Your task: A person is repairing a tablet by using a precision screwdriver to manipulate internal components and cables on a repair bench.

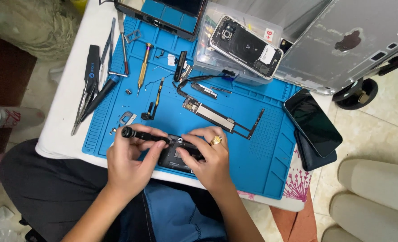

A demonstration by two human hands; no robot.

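Here, my left hand (129,163) grips black screwdriver (143,134) flat, tip on small dark phone (181,154). My right hand (208,157) clamps phone at near edge of blue mat (261,157), steadying it. Loose parts parked farther up mat, out of way.

A blue mat (261,157) is spread with a brass screwdriver (143,66), tweezers (83,104) and a circuit board (209,114); two phones (314,130) are stacked beside it.
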